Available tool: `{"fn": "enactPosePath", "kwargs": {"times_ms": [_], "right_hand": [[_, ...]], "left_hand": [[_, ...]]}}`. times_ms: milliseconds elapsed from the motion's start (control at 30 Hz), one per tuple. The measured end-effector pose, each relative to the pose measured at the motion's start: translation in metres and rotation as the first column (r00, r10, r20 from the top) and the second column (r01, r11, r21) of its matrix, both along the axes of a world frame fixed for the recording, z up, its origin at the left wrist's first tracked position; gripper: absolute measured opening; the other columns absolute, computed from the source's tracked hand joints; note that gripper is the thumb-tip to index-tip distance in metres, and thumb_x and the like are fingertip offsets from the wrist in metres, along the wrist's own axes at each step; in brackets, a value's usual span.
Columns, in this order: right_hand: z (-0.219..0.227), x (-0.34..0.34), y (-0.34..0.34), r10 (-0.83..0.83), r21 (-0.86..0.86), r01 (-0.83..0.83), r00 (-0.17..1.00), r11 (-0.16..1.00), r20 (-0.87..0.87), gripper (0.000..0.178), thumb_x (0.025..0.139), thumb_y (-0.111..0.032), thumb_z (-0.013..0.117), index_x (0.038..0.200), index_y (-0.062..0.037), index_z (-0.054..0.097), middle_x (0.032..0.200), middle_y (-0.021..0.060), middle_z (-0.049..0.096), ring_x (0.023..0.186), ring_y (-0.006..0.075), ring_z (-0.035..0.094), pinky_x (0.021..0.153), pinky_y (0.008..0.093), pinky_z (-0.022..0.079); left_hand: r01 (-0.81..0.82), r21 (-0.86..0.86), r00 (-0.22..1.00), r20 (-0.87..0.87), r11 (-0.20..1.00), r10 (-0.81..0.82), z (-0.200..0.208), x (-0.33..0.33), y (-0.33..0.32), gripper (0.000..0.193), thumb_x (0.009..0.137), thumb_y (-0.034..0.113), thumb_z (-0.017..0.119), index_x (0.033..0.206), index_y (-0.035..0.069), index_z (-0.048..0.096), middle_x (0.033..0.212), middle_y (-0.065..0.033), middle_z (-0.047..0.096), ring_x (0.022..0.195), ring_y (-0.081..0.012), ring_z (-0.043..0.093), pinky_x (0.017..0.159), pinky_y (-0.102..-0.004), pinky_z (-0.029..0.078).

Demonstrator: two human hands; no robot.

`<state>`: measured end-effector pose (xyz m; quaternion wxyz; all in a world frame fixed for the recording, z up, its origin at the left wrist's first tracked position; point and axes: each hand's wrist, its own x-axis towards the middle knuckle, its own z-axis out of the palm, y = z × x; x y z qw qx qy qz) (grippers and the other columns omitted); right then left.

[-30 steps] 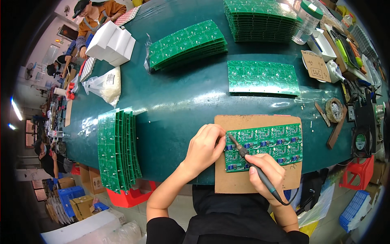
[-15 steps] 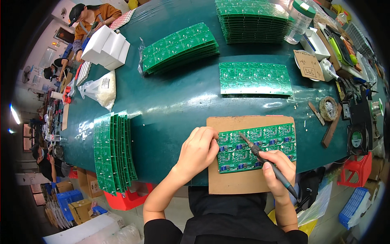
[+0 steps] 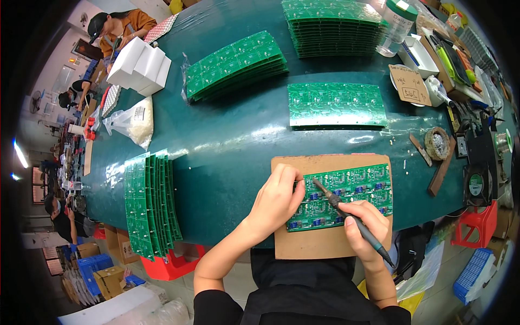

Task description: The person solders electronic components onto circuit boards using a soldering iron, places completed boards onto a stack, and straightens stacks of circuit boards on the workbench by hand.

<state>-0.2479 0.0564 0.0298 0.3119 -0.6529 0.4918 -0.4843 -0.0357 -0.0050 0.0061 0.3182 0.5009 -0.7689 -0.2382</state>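
Note:
A green circuit board (image 3: 374, 188) with blue and dark parts lies on a brown cardboard sheet (image 3: 319, 250) at the table's near edge. My right hand (image 3: 367, 230) grips a soldering iron (image 3: 335, 201), its slim tip pointing up-left to the board's upper left part. Over the board's left end is my left hand (image 3: 277, 199), thumb and fingers pinched together close to the iron's tip. Whatever sits between those fingers is too small to make out. The left hand covers part of the board's left side.
Several stacks of green boards stand around: upright ones (image 3: 149, 203) at left, a leaning pile (image 3: 235, 67), a tall stack (image 3: 333, 32) and a flat one (image 3: 337, 105). A tip-cleaning pot (image 3: 437, 145) and solder spool (image 3: 502, 142) are at right. A co-worker (image 3: 130, 27) sits far left.
My left hand has shifted slightly right and up, further over the board's left end. The soldering iron's tip has moved a little left and down. Both hands stay pinched or gripping.

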Motion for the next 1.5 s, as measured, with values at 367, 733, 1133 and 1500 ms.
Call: {"fn": "enactPosePath", "kwargs": {"times_ms": [367, 733, 1133, 1500], "right_hand": [[-0.001, -0.007, 0.001, -0.009, -0.011, 0.009, 1.0, 1.0, 0.025, 0.024, 0.079, 0.003, 0.063, 0.101, 0.0054, 0.07, 0.081, 0.0149, 0.065, 0.071, 0.0236, 0.064, 0.065, 0.0329, 0.053], [-0.003, -0.041, 0.003, -0.1, 0.007, 0.1, 0.994, 0.995, 0.036, 0.023, 0.078, -0.001, 0.062, 0.099, 0.0049, 0.07, 0.081, 0.0155, 0.065, 0.072, 0.0245, 0.064, 0.068, 0.0323, 0.052], [0.002, -0.045, 0.0, -0.09, -0.032, 0.093, 0.993, 0.995, 0.075, 0.023, 0.076, 0.001, 0.062, 0.097, 0.0047, 0.07, 0.082, 0.0163, 0.066, 0.073, 0.0256, 0.065, 0.068, 0.0331, 0.053], [-0.005, -0.04, -0.006, -0.041, -0.027, 0.041, 0.999, 0.999, 0.034, 0.022, 0.076, 0.003, 0.063, 0.097, 0.0047, 0.071, 0.081, 0.0152, 0.067, 0.071, 0.0242, 0.065, 0.064, 0.0336, 0.053]], "left_hand": [[0.039, -0.04, 0.992, 0.121, 0.998, -0.034, -0.002, -0.011, -0.004, 0.015, 0.085, 0.003, 0.067, 0.094, 0.003, 0.055, 0.092, -0.0113, 0.06, 0.087, -0.0336, 0.062, 0.075, -0.0415, 0.051], [0.046, -0.013, 0.989, 0.14, 0.999, -0.044, 0.008, -0.007, -0.004, 0.014, 0.086, 0.002, 0.066, 0.095, 0.003, 0.055, 0.094, -0.0119, 0.062, 0.085, -0.0309, 0.063, 0.074, -0.038, 0.052], [0.075, -0.016, 0.997, -0.008, 0.997, -0.076, 0.006, -0.043, -0.01, 0.013, 0.09, 0.002, 0.064, 0.099, 0.002, 0.055, 0.093, -0.0139, 0.061, 0.085, -0.0322, 0.063, 0.074, -0.0389, 0.052], [0.079, 0.044, 0.995, 0.064, 0.996, -0.082, -0.003, -0.048, -0.015, 0.013, 0.088, 0.002, 0.065, 0.097, 0.002, 0.055, 0.091, -0.0146, 0.063, 0.088, -0.0351, 0.063, 0.078, -0.0428, 0.05]]}}
